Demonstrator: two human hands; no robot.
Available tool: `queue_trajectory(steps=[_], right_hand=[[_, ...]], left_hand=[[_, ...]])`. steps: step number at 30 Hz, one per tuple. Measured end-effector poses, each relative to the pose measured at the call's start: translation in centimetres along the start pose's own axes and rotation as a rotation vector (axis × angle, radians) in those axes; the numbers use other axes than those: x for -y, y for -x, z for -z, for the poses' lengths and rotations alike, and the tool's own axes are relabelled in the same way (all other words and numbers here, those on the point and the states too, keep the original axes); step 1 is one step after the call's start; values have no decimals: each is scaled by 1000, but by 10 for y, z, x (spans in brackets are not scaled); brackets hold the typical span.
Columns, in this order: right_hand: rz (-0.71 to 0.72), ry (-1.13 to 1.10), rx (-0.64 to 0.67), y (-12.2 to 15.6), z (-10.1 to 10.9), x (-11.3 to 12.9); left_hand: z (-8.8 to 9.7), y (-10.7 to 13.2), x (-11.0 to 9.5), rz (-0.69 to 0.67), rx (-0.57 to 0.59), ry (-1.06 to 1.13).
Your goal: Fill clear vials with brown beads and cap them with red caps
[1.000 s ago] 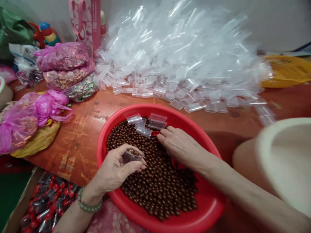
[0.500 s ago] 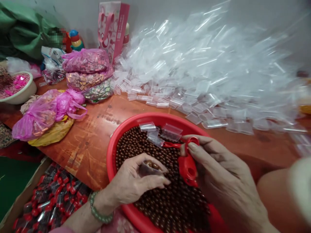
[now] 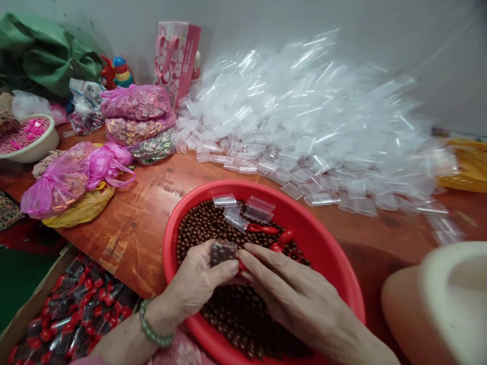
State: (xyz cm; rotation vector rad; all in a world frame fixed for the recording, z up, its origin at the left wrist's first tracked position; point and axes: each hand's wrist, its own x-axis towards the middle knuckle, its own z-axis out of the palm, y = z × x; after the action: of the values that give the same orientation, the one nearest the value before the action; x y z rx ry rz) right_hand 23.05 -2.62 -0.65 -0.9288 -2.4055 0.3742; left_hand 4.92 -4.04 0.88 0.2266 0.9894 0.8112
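Note:
My left hand (image 3: pixel 203 274), with a green bead bracelet at the wrist, grips a small clear plastic tube (image 3: pixel 223 252) filled with brown beads. Pressed against the tube's right end is my right hand (image 3: pixel 281 284), its fingers closed around a red plastic cap (image 3: pixel 243 271) that they mostly hide. Both hands are over a red basin (image 3: pixel 338 253) of brown round beads (image 3: pixel 201 220). Several empty clear tubes (image 3: pixel 259 209) and loose red plastic pieces (image 3: pixel 262 229) lie on the beads.
Clear tubes (image 3: pixel 289 116) are heaped behind the basin. Knotted pink bags (image 3: pixel 63 175) lie on the table (image 3: pixel 140 203) at left. Below, a box holds filled red-capped tubes (image 3: pixel 79 304). A pale rounded container (image 3: pixel 437 304) is at right, a yellow basket (image 3: pixel 467 165) behind.
My right hand has moved left, bringing the red cap to the tube in my left hand. The tube has turned from mouth-up to lying sideways. The view has shifted slightly.

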Motion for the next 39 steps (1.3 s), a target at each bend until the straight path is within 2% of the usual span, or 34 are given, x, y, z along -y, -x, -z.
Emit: queue_trajectory(steps=[4, 7, 9, 11, 14, 16, 23, 27, 31, 36, 39], right_hand=[[120, 30, 79, -2, 7, -7], [104, -65, 78, -7, 11, -9], [2, -230, 101, -11, 16, -10], [-163, -422, 118, -15, 21, -11], [-395, -571, 22, -19, 24, -12], [-459, -590, -36, -23, 22, -12], [-357, -583, 17, -39, 6, -11], [-312, -497, 85, -33, 11, -17], [-263, -388, 91, -22, 20, -27], [-376, -394, 79, -20, 21, -27], [-472, -498, -21, -26, 15, -18]], left_hand=[[4, 0, 1, -41, 40, -7], [7, 0, 1, -9, 112, -24], [9, -1, 0, 28, 165, -29], [11, -2, -2, 50, 215, -65], [14, -3, -5, 60, 243, -196], [15, -4, -7, 62, 240, -280], [12, -3, -15, 106, 261, -374], [14, -3, -16, 107, 242, -356], [16, -4, -14, 107, 227, -305], [16, -5, -14, 89, 203, -315], [16, -5, -14, 82, 167, -339]])
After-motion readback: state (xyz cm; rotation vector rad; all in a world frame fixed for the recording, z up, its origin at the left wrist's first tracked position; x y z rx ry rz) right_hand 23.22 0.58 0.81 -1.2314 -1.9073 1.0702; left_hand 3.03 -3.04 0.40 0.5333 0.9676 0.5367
